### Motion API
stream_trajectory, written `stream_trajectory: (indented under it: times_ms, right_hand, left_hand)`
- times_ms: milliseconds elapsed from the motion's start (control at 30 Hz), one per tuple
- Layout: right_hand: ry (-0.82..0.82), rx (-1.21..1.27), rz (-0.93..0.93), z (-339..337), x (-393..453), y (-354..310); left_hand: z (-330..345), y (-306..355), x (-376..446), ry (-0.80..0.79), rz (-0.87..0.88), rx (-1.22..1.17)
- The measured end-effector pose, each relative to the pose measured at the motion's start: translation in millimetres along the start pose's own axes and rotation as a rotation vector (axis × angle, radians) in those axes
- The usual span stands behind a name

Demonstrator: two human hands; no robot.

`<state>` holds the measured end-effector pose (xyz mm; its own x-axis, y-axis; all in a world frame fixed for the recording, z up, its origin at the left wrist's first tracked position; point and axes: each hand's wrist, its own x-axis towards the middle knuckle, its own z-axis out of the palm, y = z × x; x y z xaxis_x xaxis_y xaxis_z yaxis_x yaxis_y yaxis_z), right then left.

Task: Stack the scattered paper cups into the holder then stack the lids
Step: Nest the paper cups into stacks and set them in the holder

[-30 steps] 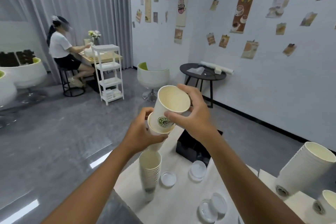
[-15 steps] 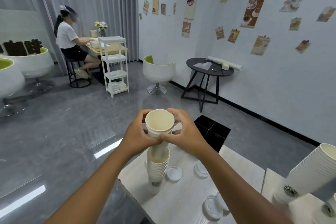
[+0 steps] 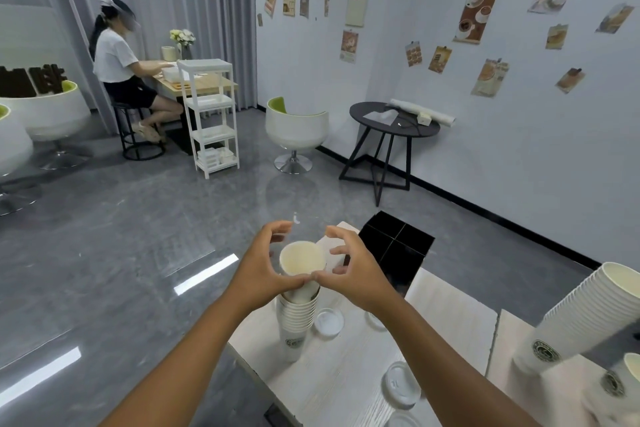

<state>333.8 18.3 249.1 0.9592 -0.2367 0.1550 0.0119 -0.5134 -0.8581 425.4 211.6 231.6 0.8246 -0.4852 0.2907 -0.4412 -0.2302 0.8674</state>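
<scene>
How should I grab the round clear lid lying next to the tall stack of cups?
Pinch the lid by its rim, coming down from above on its right side. It lies flat on the table, so only the edge gives fingers purchase, and the cup stack stands close on its left.

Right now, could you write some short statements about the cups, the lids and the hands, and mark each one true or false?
1. The top cup sits in the cup stack on the white table. True.
2. The black holder is full of cups. False: its compartments look dark, with no cups visible.
3. The left hand and the right hand are on either side of the top cup. True.
4. All lids are stacked. False: a lid lies singly beside the stack, another lid nearer.
</scene>
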Motion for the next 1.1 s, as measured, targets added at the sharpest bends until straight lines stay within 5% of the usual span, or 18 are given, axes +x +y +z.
stream_trajectory:
  times_ms: [467,1100]
  right_hand:
    - [0.191,-0.023,0.073,-49.1,-75.1,57.3]
    - [0.884,-0.081,0.595,-181.4,-412.8,175.4]
  left_hand:
    - [79.0,39.2,-3.4,-0.156,0.160,-0.006]
    - [401.3,135.3,-130.0,-0.910,0.321,-0.203]
